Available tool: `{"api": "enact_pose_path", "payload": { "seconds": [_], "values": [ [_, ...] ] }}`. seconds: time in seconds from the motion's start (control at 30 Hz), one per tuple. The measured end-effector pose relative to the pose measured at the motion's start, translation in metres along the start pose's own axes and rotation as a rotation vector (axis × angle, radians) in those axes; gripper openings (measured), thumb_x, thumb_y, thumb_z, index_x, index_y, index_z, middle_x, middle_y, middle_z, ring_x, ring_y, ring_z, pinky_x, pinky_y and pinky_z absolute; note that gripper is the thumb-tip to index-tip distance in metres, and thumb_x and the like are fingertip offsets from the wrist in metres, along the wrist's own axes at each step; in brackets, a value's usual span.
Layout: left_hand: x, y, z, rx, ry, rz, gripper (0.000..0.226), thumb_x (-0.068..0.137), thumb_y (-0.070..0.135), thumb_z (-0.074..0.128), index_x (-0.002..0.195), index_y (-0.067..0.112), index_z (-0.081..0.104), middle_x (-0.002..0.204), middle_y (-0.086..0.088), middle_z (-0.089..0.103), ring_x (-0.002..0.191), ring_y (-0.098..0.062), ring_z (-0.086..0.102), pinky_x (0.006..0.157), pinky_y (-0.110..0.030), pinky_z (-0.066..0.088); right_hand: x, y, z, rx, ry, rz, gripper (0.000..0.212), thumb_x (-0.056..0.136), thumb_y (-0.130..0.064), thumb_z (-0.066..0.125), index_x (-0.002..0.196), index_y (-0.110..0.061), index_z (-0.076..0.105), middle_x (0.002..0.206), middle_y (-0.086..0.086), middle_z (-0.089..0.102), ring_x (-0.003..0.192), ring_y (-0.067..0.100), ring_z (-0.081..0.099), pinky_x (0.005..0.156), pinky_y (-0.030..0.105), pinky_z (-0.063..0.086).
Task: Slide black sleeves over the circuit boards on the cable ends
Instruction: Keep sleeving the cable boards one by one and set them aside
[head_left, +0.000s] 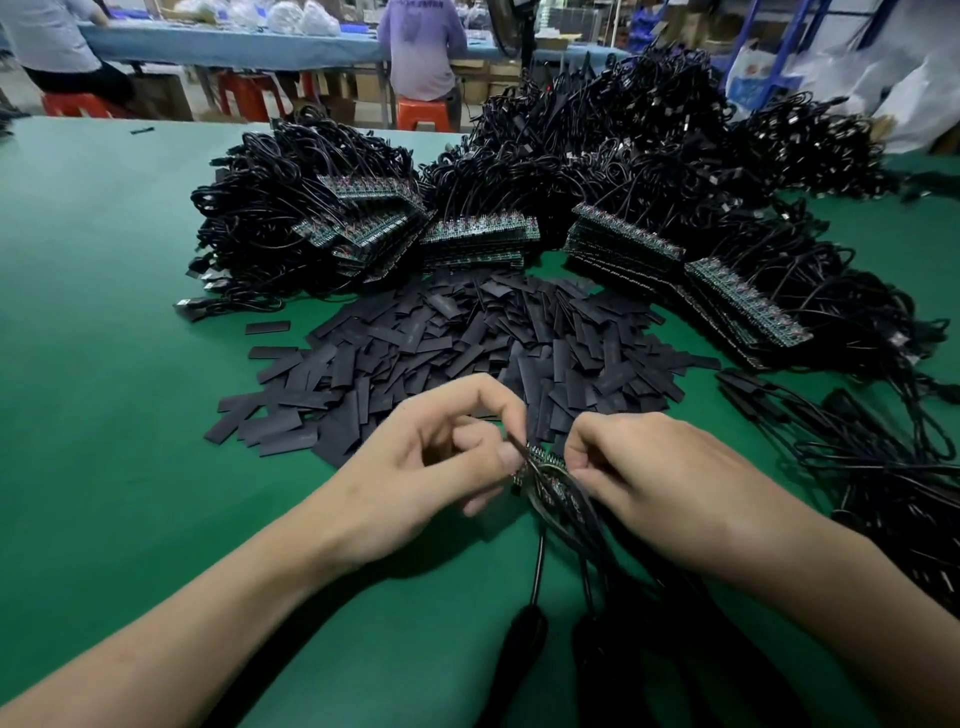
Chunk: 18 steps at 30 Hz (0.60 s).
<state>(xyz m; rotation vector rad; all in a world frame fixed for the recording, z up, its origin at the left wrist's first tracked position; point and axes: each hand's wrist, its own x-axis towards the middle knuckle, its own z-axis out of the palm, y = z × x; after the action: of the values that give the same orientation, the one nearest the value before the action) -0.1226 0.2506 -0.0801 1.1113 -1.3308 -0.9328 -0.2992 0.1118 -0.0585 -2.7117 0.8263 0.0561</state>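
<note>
Both of my hands meet low in the middle of the green table (104, 322). My left hand (415, 467) pinches a thin black sleeve (519, 447) between thumb and forefinger. My right hand (654, 467) grips a small bunch of circuit boards (545, 467) on black cables (566, 514) that trail toward me. The sleeve's end touches the boards' edge. Just beyond my hands lies a wide heap of loose flat black sleeves (457, 343).
Several stacks of circuit boards with coiled black cables (332, 208) stand in an arc behind the sleeve heap, reaching round to the right. More cables (883, 467) lie at my right. Two people sit at a blue table (234, 41) at the back, on red stools.
</note>
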Motion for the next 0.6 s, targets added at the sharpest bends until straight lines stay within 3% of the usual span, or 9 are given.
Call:
{"api": "enact_pose_path", "payload": {
  "seconds": [0.1, 0.23, 0.33, 0.43, 0.5, 0.6],
  "values": [
    [0.0, 0.0, -0.001, -0.126, -0.002, -0.02, 0.004, 0.093, 0.022, 0.058, 0.097, 0.023, 0.059, 0.072, -0.004, 0.068, 0.063, -0.019, 0.059, 0.066, -0.028, 0.047, -0.001, -0.001, 0.0, 0.013, -0.002, -0.002, 0.018, 0.103, -0.042, 0.052, 0.09, -0.032, 0.048, 0.088, -0.01, 0.061, 0.087, 0.014, 0.058, 0.072, 0.035, 0.042],
    [0.003, 0.003, 0.0, -0.356, 0.001, -0.109, 0.007, 0.094, 0.018, 0.054, 0.091, 0.016, 0.059, 0.089, -0.028, 0.071, 0.082, -0.035, 0.065, 0.077, -0.039, 0.052, -0.002, -0.001, 0.001, 0.015, 0.008, -0.006, 0.017, 0.103, -0.044, 0.052, 0.093, -0.031, 0.048, 0.091, -0.012, 0.06, 0.089, 0.015, 0.057, 0.072, 0.036, 0.04],
    [0.005, 0.009, -0.002, -0.563, -0.014, -0.191, 0.017, 0.091, 0.021, 0.046, 0.078, 0.013, 0.054, 0.071, -0.015, 0.068, 0.062, -0.029, 0.069, 0.062, -0.032, 0.056, -0.003, -0.001, 0.003, 0.012, 0.029, -0.013, 0.017, 0.103, -0.046, 0.051, 0.094, -0.032, 0.047, 0.091, -0.012, 0.06, 0.088, 0.015, 0.057, 0.071, 0.035, 0.039],
    [0.005, 0.006, -0.009, -0.562, 0.008, -0.246, 0.02, 0.092, 0.026, 0.054, 0.076, 0.015, 0.051, 0.058, -0.003, 0.052, 0.034, -0.012, 0.05, 0.044, -0.021, 0.047, -0.004, 0.0, 0.005, 0.009, 0.05, -0.016, 0.019, 0.104, -0.046, 0.05, 0.09, -0.033, 0.044, 0.09, -0.014, 0.057, 0.086, 0.013, 0.056, 0.071, 0.035, 0.038],
    [0.004, 0.002, -0.015, -0.496, -0.004, -0.276, 0.022, 0.093, 0.028, 0.061, 0.082, 0.013, 0.05, 0.059, -0.002, 0.046, 0.027, -0.005, 0.037, 0.039, -0.017, 0.042, -0.004, 0.001, 0.006, 0.017, 0.068, -0.022, 0.02, 0.103, -0.046, 0.05, 0.089, -0.033, 0.044, 0.091, -0.014, 0.058, 0.087, 0.012, 0.056, 0.074, 0.035, 0.042],
    [0.002, -0.002, -0.025, -0.465, -0.077, -0.373, 0.026, 0.093, 0.031, 0.071, 0.1, 0.013, 0.054, 0.063, -0.003, 0.049, 0.027, -0.001, 0.033, 0.034, -0.014, 0.039, -0.005, 0.004, 0.004, 0.059, 0.091, -0.025, 0.019, 0.101, -0.044, 0.053, 0.087, -0.034, 0.045, 0.086, -0.014, 0.059, 0.082, 0.006, 0.055, 0.072, 0.032, 0.043]
  ]
}}
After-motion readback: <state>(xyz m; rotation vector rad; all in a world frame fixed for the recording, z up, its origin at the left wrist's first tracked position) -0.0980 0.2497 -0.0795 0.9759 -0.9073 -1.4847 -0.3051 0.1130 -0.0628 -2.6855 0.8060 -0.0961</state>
